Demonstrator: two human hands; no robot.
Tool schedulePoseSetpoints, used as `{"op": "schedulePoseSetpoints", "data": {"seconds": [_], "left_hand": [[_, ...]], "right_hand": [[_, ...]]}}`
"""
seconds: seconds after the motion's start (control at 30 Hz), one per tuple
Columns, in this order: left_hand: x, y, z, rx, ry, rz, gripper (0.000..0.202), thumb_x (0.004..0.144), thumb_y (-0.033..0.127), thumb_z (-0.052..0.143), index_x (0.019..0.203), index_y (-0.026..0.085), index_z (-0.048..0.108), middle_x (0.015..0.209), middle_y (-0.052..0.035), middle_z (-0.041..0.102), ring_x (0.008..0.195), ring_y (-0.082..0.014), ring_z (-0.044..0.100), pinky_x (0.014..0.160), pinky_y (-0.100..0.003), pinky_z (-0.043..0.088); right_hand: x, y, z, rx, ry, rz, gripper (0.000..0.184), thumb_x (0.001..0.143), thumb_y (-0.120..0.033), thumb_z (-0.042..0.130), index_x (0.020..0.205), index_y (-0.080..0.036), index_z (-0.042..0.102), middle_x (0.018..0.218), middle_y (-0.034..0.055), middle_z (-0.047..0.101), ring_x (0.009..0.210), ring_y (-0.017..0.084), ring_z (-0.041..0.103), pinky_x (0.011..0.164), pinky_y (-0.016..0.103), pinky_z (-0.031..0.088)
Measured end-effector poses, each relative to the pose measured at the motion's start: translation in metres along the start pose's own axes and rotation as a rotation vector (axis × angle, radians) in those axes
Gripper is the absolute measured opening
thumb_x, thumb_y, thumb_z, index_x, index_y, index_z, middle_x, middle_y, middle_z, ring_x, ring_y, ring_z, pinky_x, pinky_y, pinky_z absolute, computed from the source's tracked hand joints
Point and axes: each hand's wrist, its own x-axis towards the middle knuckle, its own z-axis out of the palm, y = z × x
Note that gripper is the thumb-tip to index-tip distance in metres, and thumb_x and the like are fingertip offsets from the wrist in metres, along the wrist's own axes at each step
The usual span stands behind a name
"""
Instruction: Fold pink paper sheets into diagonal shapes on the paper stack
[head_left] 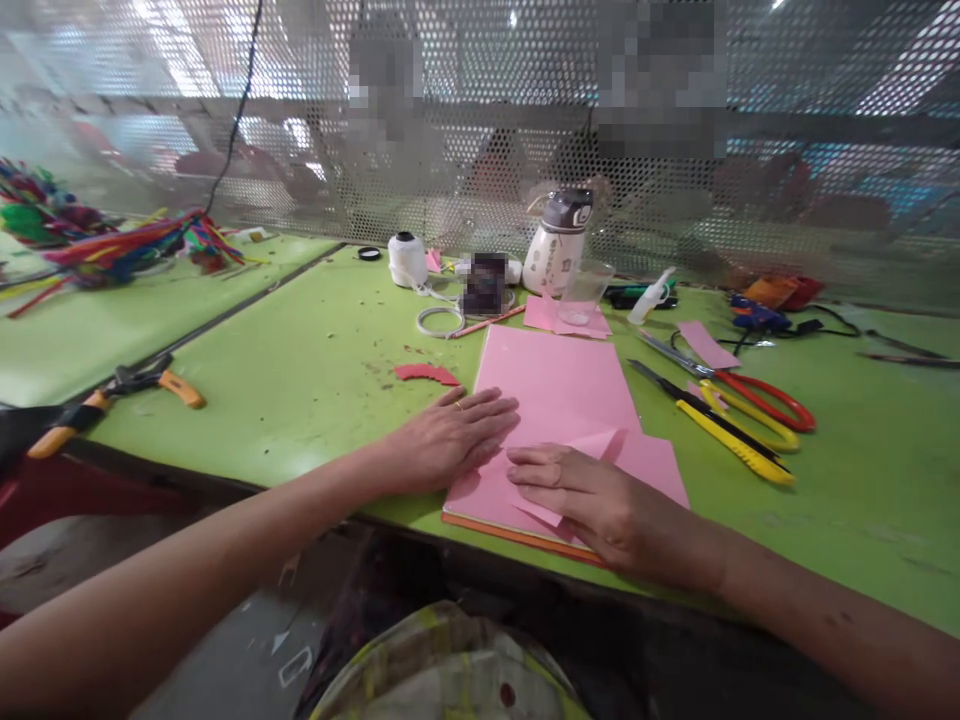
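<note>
Both the left hand (450,435) and right hand (592,500) lie flat, fingers outstretched, pressing the pink paper (555,385).

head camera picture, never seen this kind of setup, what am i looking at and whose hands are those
There is no machine here. A person wears one camera on the head, looking forward and down, so the two bare arms coming in from the bottom are that person's own.

The left hand lies flat, its fingertips on a stack of pink paper. The right hand presses down a folded flap of the top sheet. Both hands are open; neither grips anything.

The paper lies on a green table. To its right are red-handled scissors and a yellow utility knife. Farther back stand a white bottle and a white spool. Orange-handled pliers lie at the left. A perforated screen stands behind the table.
</note>
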Motion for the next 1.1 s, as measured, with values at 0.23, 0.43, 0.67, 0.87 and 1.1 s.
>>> {"op": "schedulePoseSetpoints", "data": {"seconds": [0.23, 0.43, 0.67, 0.87, 1.1], "left_hand": [[-0.001, -0.001, 0.002, 0.035, 0.014, 0.002, 0.048, 0.109, 0.036, 0.026, 0.155, 0.025, 0.035, 0.162, -0.0019, 0.033, 0.154, -0.018, 0.021, 0.125, -0.041, 0.017], [-0.002, -0.003, 0.003, 0.046, 0.015, 0.008, 0.048, 0.109, 0.036, 0.027, 0.155, 0.024, 0.035, 0.162, -0.0012, 0.034, 0.153, -0.017, 0.021, 0.126, -0.04, 0.015], [-0.001, -0.002, -0.001, 0.054, 0.003, 0.016, 0.048, 0.109, 0.034, 0.027, 0.154, 0.021, 0.036, 0.163, -0.0012, 0.034, 0.154, -0.0154, 0.02, 0.126, -0.039, 0.016], [0.001, 0.0, -0.004, 0.057, -0.007, 0.024, 0.049, 0.108, 0.034, 0.027, 0.153, 0.02, 0.038, 0.161, -0.0039, 0.036, 0.153, -0.0175, 0.024, 0.127, -0.039, 0.017], [0.007, 0.007, -0.025, 0.204, -0.034, 0.019, 0.045, 0.103, 0.03, 0.042, 0.147, 0.022, 0.048, 0.16, -0.008, 0.038, 0.15, -0.0292, 0.032, 0.12, -0.052, 0.034]], "right_hand": [[-0.012, -0.01, 0.002, -0.011, 0.012, -0.017, 0.045, 0.094, -0.002, 0.047, 0.138, -0.008, 0.054, 0.131, 0.0217, 0.066, 0.138, 0.027, 0.051, 0.112, 0.049, 0.046], [-0.026, -0.023, 0.001, -0.007, -0.001, 0.027, 0.048, 0.092, 0.0, 0.048, 0.138, -0.007, 0.055, 0.134, 0.0204, 0.065, 0.138, 0.025, 0.05, 0.114, 0.042, 0.046], [-0.054, -0.04, -0.014, 0.229, 0.001, 0.125, 0.052, 0.093, -0.001, 0.05, 0.142, -0.018, 0.053, 0.133, 0.0149, 0.067, 0.138, 0.02, 0.051, 0.111, 0.035, 0.047], [-0.072, -0.033, -0.031, 0.488, 0.099, 0.156, 0.046, 0.095, -0.005, 0.056, 0.136, -0.027, 0.059, 0.13, 0.0112, 0.069, 0.134, 0.021, 0.054, 0.109, 0.041, 0.047], [-0.074, -0.029, -0.04, 0.342, -0.044, 0.317, 0.044, 0.092, -0.009, 0.06, 0.132, -0.025, 0.062, 0.153, 0.0115, 0.049, 0.144, 0.022, 0.043, 0.114, 0.041, 0.04]]}}
